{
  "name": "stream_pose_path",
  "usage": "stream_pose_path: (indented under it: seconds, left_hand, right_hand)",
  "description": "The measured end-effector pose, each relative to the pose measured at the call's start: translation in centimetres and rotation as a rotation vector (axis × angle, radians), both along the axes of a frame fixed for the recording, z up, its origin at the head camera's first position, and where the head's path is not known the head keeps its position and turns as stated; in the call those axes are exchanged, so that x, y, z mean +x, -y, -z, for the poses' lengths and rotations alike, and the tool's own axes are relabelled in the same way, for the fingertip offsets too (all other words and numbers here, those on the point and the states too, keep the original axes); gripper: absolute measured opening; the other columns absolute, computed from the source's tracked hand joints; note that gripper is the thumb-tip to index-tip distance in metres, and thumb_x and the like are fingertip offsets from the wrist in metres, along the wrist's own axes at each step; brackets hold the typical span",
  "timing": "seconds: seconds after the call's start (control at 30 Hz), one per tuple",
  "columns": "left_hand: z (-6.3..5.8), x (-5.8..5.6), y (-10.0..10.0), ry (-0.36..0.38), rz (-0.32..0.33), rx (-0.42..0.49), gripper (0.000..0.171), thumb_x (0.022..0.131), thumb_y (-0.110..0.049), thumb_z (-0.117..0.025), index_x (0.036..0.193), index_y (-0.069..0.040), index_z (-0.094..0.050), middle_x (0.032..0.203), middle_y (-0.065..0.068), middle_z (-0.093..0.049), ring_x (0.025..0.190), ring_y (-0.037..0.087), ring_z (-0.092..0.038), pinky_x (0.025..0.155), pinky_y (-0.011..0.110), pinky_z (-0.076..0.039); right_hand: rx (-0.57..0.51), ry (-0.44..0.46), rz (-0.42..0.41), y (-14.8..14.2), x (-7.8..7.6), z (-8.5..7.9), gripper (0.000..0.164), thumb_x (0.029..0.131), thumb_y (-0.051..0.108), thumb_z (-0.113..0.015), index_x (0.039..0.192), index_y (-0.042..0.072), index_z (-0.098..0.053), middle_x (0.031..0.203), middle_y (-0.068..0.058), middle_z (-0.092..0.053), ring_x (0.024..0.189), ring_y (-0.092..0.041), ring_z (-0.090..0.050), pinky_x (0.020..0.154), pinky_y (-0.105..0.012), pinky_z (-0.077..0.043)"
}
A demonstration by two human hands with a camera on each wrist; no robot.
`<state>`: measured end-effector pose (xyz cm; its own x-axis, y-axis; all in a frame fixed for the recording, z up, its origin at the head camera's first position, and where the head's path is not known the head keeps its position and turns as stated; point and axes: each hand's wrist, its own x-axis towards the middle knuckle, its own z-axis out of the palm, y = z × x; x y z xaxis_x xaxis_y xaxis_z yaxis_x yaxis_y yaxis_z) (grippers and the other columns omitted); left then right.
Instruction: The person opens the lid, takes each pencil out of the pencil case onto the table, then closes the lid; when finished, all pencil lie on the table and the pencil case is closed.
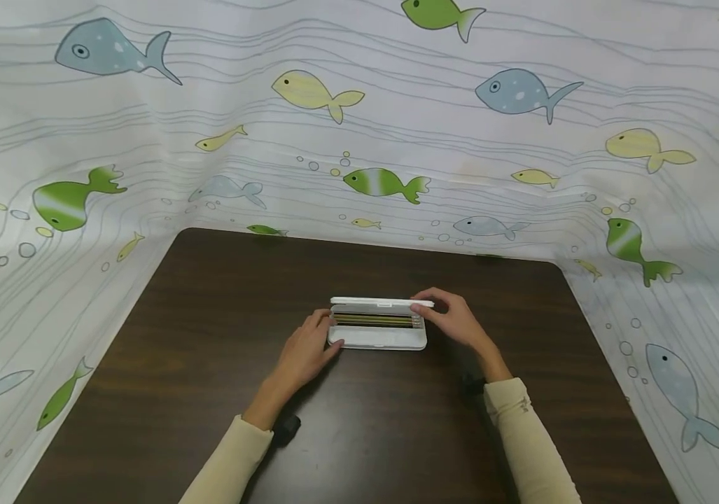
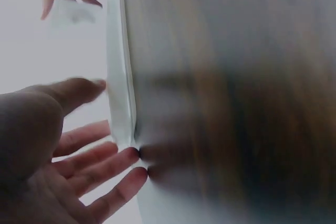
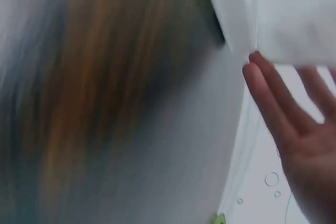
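A white pencil case (image 1: 378, 339) lies on the dark wooden table, its lid (image 1: 365, 302) raised along the far side. Inside, several slim gold and dark pencils (image 1: 372, 320) lie lengthwise. My left hand (image 1: 305, 350) holds the case's left end, thumb at the near corner and fingers at the far side. In the left wrist view, that thumb and the fingertips meet the white case (image 2: 119, 66). With thumb and fingers, my right hand (image 1: 454, 318) pinches the lid's right end. The right wrist view shows its fingertips at the edge of the white lid (image 3: 299, 24).
The brown table (image 1: 384, 420) stretches around the case on all sides. A white curtain (image 1: 359, 126) printed with fish surrounds its back and sides. Dark wrist-worn devices show under both wrists, above the tabletop.
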<state>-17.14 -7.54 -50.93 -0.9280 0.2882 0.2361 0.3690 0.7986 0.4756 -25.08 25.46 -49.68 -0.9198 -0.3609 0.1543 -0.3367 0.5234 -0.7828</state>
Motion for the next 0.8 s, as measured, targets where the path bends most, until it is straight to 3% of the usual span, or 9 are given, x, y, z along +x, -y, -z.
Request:
stream_pose_path:
  seconds: [0.1,0.2,0.47,0.57,0.63,0.67,0.8]
  left_hand:
    - [0.1,0.0,-0.2,-0.037,-0.010,-0.001,0.039,0.088,-0.027,-0.075,0.115,-0.001,-0.064,0.133,0.012,-0.053,0.117,0.029,-0.054,0.082,0.048,-0.049]
    - [0.1,-0.1,-0.2,-0.035,-0.027,0.005,0.038,0.086,-0.029,-0.078,0.110,-0.003,-0.064,0.130,0.007,-0.053,0.112,0.027,-0.055,0.079,0.046,-0.049]
    - [0.1,-0.1,-0.4,-0.014,-0.003,-0.003,0.036,0.086,-0.032,-0.077,0.106,-0.006,-0.062,0.128,0.005,-0.053,0.109,0.027,-0.055,0.077,0.047,-0.048]
    - [0.1,0.0,-0.5,-0.003,-0.003,-0.006,0.035,0.086,-0.032,-0.077,0.106,-0.007,-0.062,0.129,0.005,-0.053,0.109,0.027,-0.054,0.077,0.047,-0.048]
    - [0.1,0.0,-0.6,0.007,-0.004,-0.005,0.035,0.086,-0.032,-0.077,0.106,-0.007,-0.062,0.129,0.005,-0.053,0.109,0.027,-0.054,0.077,0.047,-0.048]
    - [0.1,0.0,-0.6,0.008,-0.004,-0.006,0.035,0.086,-0.032,-0.077,0.106,-0.007,-0.062,0.129,0.004,-0.053,0.109,0.027,-0.054,0.077,0.046,-0.048]
    - [0.0,-0.2,-0.6,0.005,-0.006,-0.021,0.037,0.085,-0.032,-0.078,0.108,-0.006,-0.062,0.128,0.005,-0.053,0.108,0.027,-0.055,0.076,0.045,-0.049]
  right_hand:
    - [-0.060,0.037,0.126,0.9,-1.0,0.1,0.039,0.090,0.052,-0.065,0.106,0.017,-0.070,0.100,0.000,-0.069,0.087,-0.020,-0.066,0.075,-0.042,-0.053]
    - [-0.128,0.131,0.264,2.1,-2.3,0.0,0.056,0.087,0.062,-0.063,0.108,0.010,-0.068,0.099,-0.007,-0.069,0.084,-0.023,-0.066,0.074,-0.044,-0.054]
    - [-0.267,0.518,0.507,3.5,-4.9,-0.2,0.088,0.080,0.065,-0.069,0.135,-0.001,-0.052,0.123,-0.015,-0.056,0.103,-0.028,-0.058,0.093,-0.044,-0.045]
    - [-0.264,0.565,0.547,3.7,-5.1,0.0,0.093,0.082,0.062,-0.068,0.142,-0.004,-0.043,0.133,-0.018,-0.051,0.115,-0.029,-0.054,0.099,-0.044,-0.042]
    - [-0.241,0.495,0.560,3.7,-4.8,-0.1,0.088,0.083,0.060,-0.068,0.140,-0.002,-0.045,0.133,-0.018,-0.051,0.116,-0.030,-0.053,0.098,-0.044,-0.042]
    - [-0.225,0.419,0.563,3.7,-4.6,-0.2,0.084,0.084,0.059,-0.069,0.139,-0.001,-0.046,0.132,-0.017,-0.051,0.115,-0.029,-0.053,0.096,-0.043,-0.043]
    - [-0.147,-0.068,0.525,3.5,-2.8,-1.9,0.058,0.087,0.041,-0.073,0.127,0.004,-0.051,0.117,-0.011,-0.055,0.103,-0.025,-0.054,0.087,-0.039,-0.044]
